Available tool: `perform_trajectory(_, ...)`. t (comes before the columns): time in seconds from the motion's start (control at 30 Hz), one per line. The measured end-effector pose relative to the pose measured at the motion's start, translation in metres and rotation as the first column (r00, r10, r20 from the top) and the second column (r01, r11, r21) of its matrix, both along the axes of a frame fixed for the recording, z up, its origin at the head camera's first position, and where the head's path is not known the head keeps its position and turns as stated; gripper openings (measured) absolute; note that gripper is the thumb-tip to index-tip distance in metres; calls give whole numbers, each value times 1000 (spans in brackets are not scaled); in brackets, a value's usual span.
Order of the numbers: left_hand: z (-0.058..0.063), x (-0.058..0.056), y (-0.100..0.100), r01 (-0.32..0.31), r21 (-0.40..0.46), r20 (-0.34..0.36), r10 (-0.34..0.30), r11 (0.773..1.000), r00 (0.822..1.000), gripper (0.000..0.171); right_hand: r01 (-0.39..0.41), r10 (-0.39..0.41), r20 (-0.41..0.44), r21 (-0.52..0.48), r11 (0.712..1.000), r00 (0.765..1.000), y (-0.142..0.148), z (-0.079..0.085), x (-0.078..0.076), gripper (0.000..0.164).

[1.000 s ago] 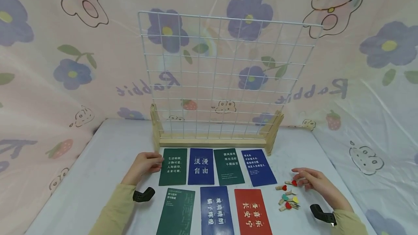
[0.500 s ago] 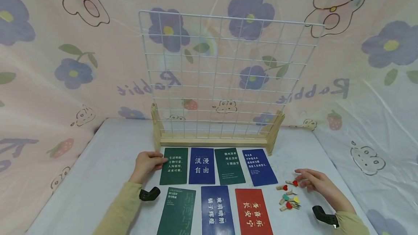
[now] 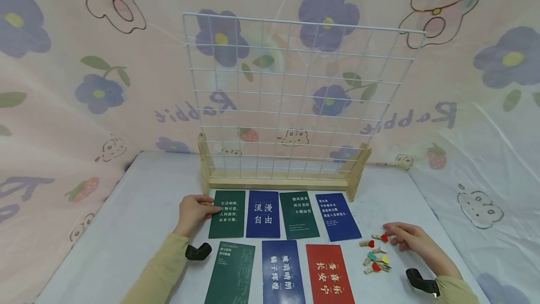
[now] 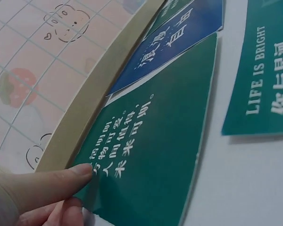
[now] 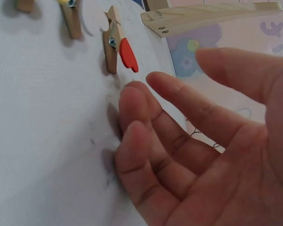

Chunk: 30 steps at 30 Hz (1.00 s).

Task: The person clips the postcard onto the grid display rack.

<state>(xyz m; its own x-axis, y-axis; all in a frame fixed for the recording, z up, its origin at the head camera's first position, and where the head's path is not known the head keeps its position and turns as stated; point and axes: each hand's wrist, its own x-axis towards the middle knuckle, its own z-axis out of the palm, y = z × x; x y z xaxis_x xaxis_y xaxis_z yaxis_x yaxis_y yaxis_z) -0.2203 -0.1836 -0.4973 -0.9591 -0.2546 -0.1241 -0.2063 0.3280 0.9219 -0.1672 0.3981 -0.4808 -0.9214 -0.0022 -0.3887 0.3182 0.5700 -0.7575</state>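
Observation:
My left hand [image 3: 196, 211] pinches the left edge of a dark green card [image 3: 228, 219] with white writing. In the left wrist view the thumb [image 4: 80, 174] lies on the card's face, with the other fingers at its edge and underneath. To the right of that card lie a blue card [image 3: 263, 226], another green card [image 3: 300, 226] and a second blue card [image 3: 337, 219]. My right hand [image 3: 407, 237] holds nothing, its fingers loosely bent beside a small wooden clothespin with a red heart [image 5: 127, 54]. Several more such clothespins [image 3: 375, 266] lie left of that hand.
Behind the cards stands a white wire grid [image 3: 295, 95] in a wooden base [image 3: 278, 183]. A nearer row holds a green card [image 3: 231, 271], a blue card [image 3: 282, 276] and a red card [image 3: 329, 276]. A printed curtain [image 3: 139, 74] hangs behind the white table [image 3: 156, 172].
My left hand has moved slightly right, from beside the green card's left edge onto it, and now pinches it. The right hand stays by the clothespins. The head view has shifted slightly.

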Motion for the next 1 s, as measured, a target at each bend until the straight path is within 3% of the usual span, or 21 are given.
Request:
perform_trajectory(0.57, -3, 3, 9, -47, -153, -93, 34, 987, 995, 34, 1, -1, 2, 40, 999, 1000, -3, 0, -2, 64)
perform_trajectory(0.77, -4, 3, 12, -66, -139, -79, 56, 988, 995, 32, 3, -4, 6, 35, 999, 1000, -1, -2, -1, 64)
perform_trajectory(1.0, -6, 8, 13, -84, -99, -122, 71, 992, 990, 34, 13, -13, 5, -3, 1000, 1000, 3, -4, 0, 62)
